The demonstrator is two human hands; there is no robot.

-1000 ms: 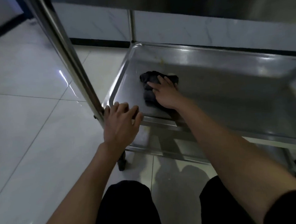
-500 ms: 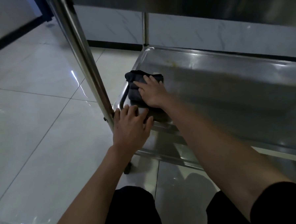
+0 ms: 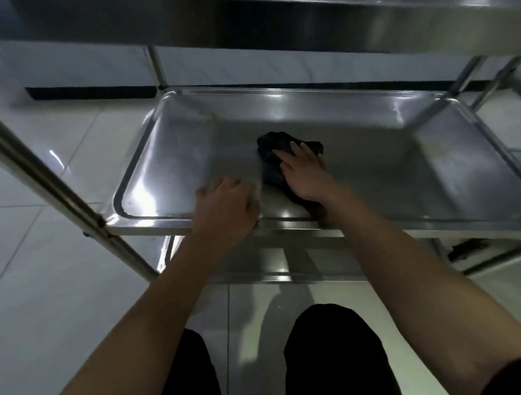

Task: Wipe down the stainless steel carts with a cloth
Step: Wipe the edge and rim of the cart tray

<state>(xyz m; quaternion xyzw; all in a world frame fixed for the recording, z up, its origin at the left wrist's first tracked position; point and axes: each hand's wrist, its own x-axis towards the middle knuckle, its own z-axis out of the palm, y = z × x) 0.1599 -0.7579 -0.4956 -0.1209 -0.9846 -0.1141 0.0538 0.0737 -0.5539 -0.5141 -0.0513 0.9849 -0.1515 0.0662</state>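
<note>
At far left, a round steel post (image 3: 41, 178) of the cart runs diagonally from the upper left down to the near left corner of the lower shelf (image 3: 372, 167). The shelf is a shallow stainless tray with a raised rim; its long axis runs left to right across the view.

The person's left hand (image 3: 226, 209) rests on the near rim of the shelf, left of centre, fingers curled over the edge and onto the tray floor, holding the rim. Half a second ago this hand sat at the near left corner, just beside the post; it is now well apart from the post, farther right along the rim.

Just beside it to the right lies the dark cloth (image 3: 277, 163), crumpled, on the tray floor near the middle of the shelf. Its long axis runs from the far left toward the near right, toward the person's wrist. The right hand (image 3: 304, 174) presses flat on the cloth, fingers straight and spread, pointing to the far left. Earlier the cloth and hand were at the shelf's left end; both have shifted toward the centre.

Above, the upper shelf (image 3: 273, 12) spans the top of the view.
</note>
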